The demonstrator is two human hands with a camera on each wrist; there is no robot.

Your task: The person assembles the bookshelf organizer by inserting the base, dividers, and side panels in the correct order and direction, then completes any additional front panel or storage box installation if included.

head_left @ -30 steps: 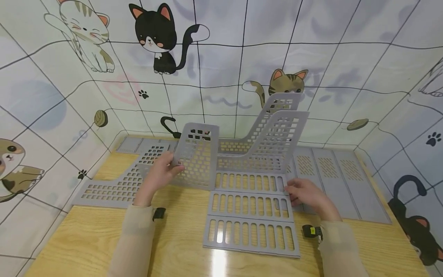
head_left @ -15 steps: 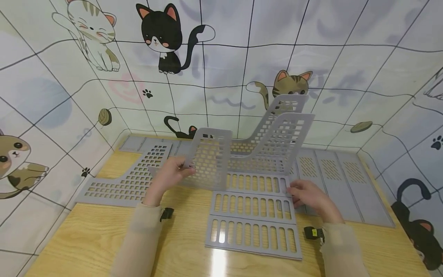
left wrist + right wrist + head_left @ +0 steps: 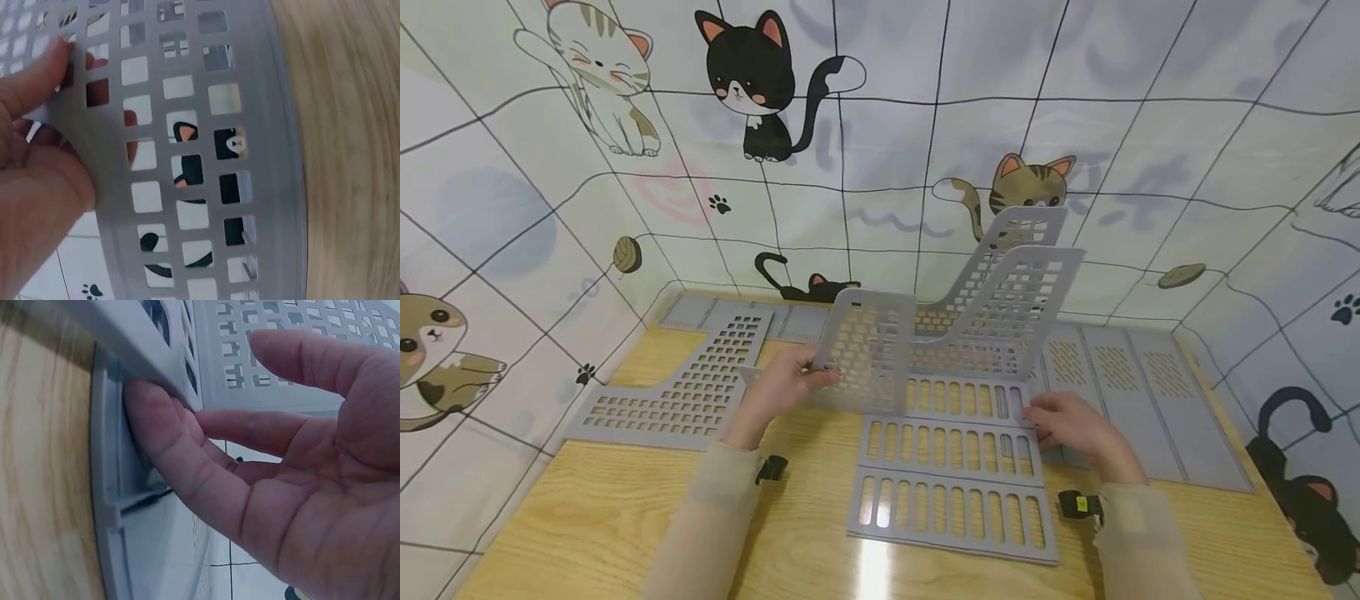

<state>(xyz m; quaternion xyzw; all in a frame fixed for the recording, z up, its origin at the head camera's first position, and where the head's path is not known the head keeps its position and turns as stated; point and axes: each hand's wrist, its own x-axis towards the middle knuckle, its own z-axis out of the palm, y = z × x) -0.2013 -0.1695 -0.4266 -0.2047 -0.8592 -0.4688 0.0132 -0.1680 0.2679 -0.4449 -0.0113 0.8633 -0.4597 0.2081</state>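
Observation:
My left hand (image 3: pixel 782 387) grips a grey plastic perforated panel (image 3: pixel 901 358), holding it raised on edge beside two similar L-shaped panels (image 3: pixel 1054 308) that stand behind the slotted base. In the left wrist view, the thumb (image 3: pixel 44 72) lies on the panel's near face and fingertips show through its square holes. The right hand (image 3: pixel 1071 421) is at the right edge of the grey slotted base (image 3: pixel 955 482), which lies flat in three sections. Seen from the right wrist, its fingertips (image 3: pixel 150 409) touch the underside of the base's edge, with the thumb (image 3: pixel 300 356) held apart.
Another L-shaped perforated panel (image 3: pixel 673 406) lies flat at the left on the wooden table (image 3: pixel 602 500). Flat grey hinged panels (image 3: pixel 1150 417) lie at the right, others (image 3: pixel 688 308) at the back left. A cat-print cloth wall (image 3: pixel 887 150) encloses the table.
The left hand has carried its panel rightward and slightly lower, closer to the standing panels. My right hand stays at the base's edge. The head view has shifted slightly.

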